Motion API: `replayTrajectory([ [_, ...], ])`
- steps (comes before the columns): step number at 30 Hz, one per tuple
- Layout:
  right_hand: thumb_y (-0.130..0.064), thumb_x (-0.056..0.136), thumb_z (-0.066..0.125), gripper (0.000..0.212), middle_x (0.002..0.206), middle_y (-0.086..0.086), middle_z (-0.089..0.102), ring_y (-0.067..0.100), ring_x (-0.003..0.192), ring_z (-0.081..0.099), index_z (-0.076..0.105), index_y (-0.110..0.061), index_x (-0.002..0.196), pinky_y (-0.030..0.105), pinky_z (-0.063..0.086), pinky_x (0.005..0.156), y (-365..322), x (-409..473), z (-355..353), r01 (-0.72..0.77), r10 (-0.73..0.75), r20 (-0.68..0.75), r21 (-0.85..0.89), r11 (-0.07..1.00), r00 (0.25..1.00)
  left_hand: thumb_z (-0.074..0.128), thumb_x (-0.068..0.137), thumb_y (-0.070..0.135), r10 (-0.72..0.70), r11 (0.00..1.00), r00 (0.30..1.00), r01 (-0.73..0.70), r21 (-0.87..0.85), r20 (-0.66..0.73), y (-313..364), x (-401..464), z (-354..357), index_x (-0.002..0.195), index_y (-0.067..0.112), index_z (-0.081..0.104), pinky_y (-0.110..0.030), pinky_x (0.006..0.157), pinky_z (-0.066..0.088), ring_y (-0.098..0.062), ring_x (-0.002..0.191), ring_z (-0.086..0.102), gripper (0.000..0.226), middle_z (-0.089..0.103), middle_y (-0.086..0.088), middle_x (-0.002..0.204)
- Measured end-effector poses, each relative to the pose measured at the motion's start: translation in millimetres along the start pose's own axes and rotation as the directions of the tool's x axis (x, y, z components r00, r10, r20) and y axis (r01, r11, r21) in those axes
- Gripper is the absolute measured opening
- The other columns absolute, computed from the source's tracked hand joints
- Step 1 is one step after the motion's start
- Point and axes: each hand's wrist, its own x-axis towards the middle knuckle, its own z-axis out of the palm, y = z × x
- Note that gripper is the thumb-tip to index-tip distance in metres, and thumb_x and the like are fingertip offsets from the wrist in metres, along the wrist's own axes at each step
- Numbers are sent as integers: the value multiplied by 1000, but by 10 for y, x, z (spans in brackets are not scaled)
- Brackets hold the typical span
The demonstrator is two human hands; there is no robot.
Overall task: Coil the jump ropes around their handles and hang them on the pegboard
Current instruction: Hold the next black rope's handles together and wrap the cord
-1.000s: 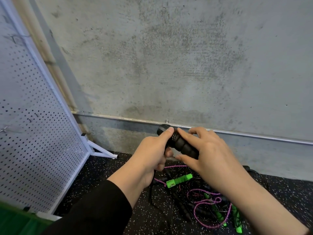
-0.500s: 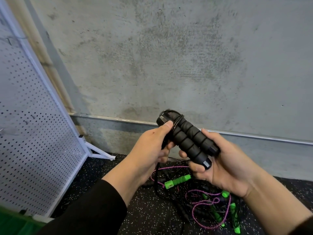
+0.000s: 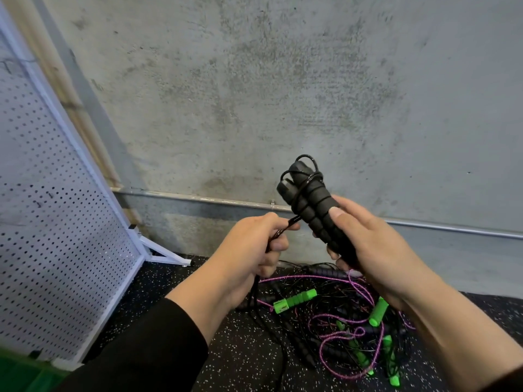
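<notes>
Right hand [image 3: 376, 250] clamps both black handles [image 3: 314, 210]; left hand [image 3: 254, 250] pinches cord [image 3: 291, 220] just left of handles. Keep cord taut w/ each wrap, turns snug, no overlaps.

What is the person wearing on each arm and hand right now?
Both hands are bare: no gloves, rings or watch visible. The left hand comes out of a long black sleeve that ends partway up the forearm. The right hand has a bare forearm, with only a dark edge at the frame corner.

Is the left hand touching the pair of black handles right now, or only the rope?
Apart. The head view shows the left hand pinching only the black rope, with wall showing between it and the black handles held by the right hand.
</notes>
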Motion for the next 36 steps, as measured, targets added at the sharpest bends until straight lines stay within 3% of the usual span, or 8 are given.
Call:
replayTrajectory([
  [5, -35, 88, 75, 46, 95, 0, 69, 4, 64, 54, 52, -33, 127, 16, 42, 59, 29, 20, 108, 15, -35, -56, -333, 943, 998, 56, 96, 30, -15, 1000, 1000, 15, -1, -23, -15, -14, -8, 90, 16, 61, -22, 44, 19, -7, 48, 23, 16, 46, 6, 65],
  [13, -43, 73, 85, 52, 99, -22, 60, -5, 91, 56, 48, -41, 109, 21, 45, 73, 53, -62, 334, 97, -187, -83, -615, 782, 979, 68, 89, 54, -4, 996, 995, -6, -94, -104, -19, 8, 17, 71, 20, 53, -20, 40, 18, -7, 45, 24, 41, 42, 3, 59],
  [15, -47, 72, 85, 49, 95, -22, 62, -6, 87, 59, 51, -40, 107, 16, 45, 71, 47, -55, 310, 94, -160, -71, -553, 828, 985, 67, 91, 49, 16, 996, 995, -25, -86, -100, -28, 16, 0, 73, 19, 53, -20, 40, 18, -7, 45, 23, 38, 41, 3, 60],
  [18, -57, 83, 72, 34, 92, -14, 73, 7, 86, 69, 66, -30, 102, 23, 56, 76, -5, -40, 259, -11, -2, -115, -113, 994, 993, 65, 94, 45, 37, 996, 998, -40, -82, -43, -26, 6, -19, 78, 19, 52, -20, 41, 19, -7, 46, 23, 33, 42, 2, 62],
  [22, -55, 95, 48, 59, 106, 32, 70, 36, 83, 68, 74, -2, 108, 46, 62, 76, -57, -65, 161, -367, 321, 179, 411, 834, 930, 65, 94, 43, 56, 996, 998, -54, -66, 27, -21, -17, -13, 77, 18, 52, -19, 41, 24, -7, 48, 26, 33, 43, 2, 64],
  [27, -46, 95, 51, 56, 98, 29, 66, 28, 66, 59, 70, -1, 120, 31, 56, 56, -29, -81, 70, -521, 318, 453, 445, 728, 833, 64, 94, 45, 54, 998, 997, -52, -48, 49, -5, -19, -32, 74, 17, 53, -20, 43, 24, -9, 49, 26, 36, 46, 2, 63],
  [32, -36, 95, 55, 42, 91, 24, 65, 25, 64, 53, 68, -4, 119, 33, 48, 59, 18, -1, 107, -266, 194, 210, 411, 872, 958, 64, 92, 56, 31, 996, 1000, -31, 87, 4, 14, 8, -96, 73, 22, 66, -23, 44, 22, -10, 47, 23, 39, 47, 1, 65],
  [36, -30, 103, 52, 28, 91, 18, 64, 22, 62, 53, 69, -13, 116, 26, 47, 52, 74, 60, 70, -127, 129, 16, 312, 941, 992, 62, 90, 61, -18, 984, 1000, 22, 175, -25, 22, 14, -168, 102, 12, 75, -23, 45, 17, -10, 47, 20, 52, 37, 5, 58],
])
